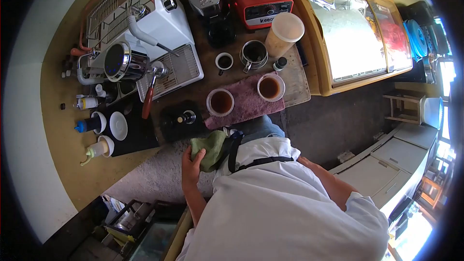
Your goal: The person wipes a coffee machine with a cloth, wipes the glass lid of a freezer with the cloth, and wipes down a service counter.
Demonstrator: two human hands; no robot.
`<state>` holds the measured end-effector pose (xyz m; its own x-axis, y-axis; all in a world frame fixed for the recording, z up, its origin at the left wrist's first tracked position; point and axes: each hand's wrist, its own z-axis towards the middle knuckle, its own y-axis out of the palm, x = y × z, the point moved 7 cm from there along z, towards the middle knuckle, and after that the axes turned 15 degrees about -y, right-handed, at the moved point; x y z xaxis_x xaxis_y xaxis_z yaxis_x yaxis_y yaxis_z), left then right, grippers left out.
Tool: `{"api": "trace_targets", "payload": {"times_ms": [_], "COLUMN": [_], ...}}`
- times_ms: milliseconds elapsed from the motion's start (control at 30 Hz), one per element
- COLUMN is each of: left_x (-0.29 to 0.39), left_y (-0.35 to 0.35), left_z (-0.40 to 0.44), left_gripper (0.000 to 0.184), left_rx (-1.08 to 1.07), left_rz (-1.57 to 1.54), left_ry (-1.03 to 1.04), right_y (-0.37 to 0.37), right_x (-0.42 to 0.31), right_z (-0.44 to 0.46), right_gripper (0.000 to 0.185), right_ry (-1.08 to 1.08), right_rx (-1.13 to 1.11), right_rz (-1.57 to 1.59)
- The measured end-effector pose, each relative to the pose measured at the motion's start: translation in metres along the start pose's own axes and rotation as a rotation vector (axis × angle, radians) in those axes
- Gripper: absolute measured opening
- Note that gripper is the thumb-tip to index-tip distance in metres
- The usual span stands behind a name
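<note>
Green cloth in hand beside the coffee counter

I'm taking the pink cloth on the counter as my marker. Two cups of brown drink stand on it, the left cup toward one end and the right cup toward the other. On the person's side of the pink cloth, near its left end, the left hand grips a bunched green cloth, thumb pressed over the folds. The right hand is at the waist, farther right than the pink cloth and mostly hidden by the white shirt; I can't tell whether it is open or closed. Just left of the pink cloth stands a tamper, with the espresso machine farther left. Beyond the pink cloth are a small dark-filled cup and a red blender base.
</note>
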<state>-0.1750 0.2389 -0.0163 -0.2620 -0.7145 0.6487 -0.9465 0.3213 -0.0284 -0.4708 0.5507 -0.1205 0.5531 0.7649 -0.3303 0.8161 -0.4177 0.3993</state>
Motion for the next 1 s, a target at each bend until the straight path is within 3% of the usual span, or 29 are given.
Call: {"api": "trace_targets", "payload": {"times_ms": [200, 300, 467, 533, 600, 667, 733, 833, 867, 1000], "left_x": [0.024, 0.030, 0.036, 0.047, 0.051, 0.055, 0.065, 0.070, 0.071, 0.051], "left_y": [0.010, 0.014, 0.022, 0.034, 0.046, 0.061, 0.086, 0.116, 0.121, 0.112], "left_z": [-0.019, -0.024, -0.031, -0.037, -0.040, -0.038, -0.040, -0.043, -0.042, -0.022], "left_gripper": [0.027, 0.026, 0.022, 0.022, 0.022, 0.024, 0.029, 0.029, 0.028, 0.027], "left_rx": [0.024, -0.004, -0.095, -0.146, -0.252, -0.354, -0.475, -0.526, -0.520, -0.463], "left_rz": [0.191, 0.216, 0.257, 0.280, 0.329, 0.372, 0.421, 0.502, 0.530, 0.542], "left_ry": [0.103, 0.144, 0.156, 0.176, 0.131, 0.163, 0.158, 0.292, 0.360, 0.340], "right_y": [-0.002, -0.007, -0.017, -0.009, 0.008, 0.058, 0.123, 0.163, 0.160, 0.142], "right_x": [-0.013, -0.008, -0.038, -0.086, -0.130, -0.158, -0.180, -0.191, -0.186, -0.185], "right_z": [-0.001, 0.009, 0.026, 0.019, 0.017, 0.016, -0.003, 0.002, 0.010, -0.005], "right_gripper": [0.066, 0.064, 0.055, 0.051, 0.048, 0.051, 0.051, 0.054, 0.043, 0.032], "right_ry": [0.052, -0.092, -0.296, -0.341, -0.624, -0.841, -0.907, -1.053, -1.033, -1.304], "right_rx": [-0.015, -0.074, -0.001, 0.013, 0.269, 0.004, -0.091, -0.136, -0.115, 0.071], "right_rz": [0.000, 0.038, -0.835, -1.230, -1.111, -0.678, -0.559, -0.870, -0.930, -1.025]}}
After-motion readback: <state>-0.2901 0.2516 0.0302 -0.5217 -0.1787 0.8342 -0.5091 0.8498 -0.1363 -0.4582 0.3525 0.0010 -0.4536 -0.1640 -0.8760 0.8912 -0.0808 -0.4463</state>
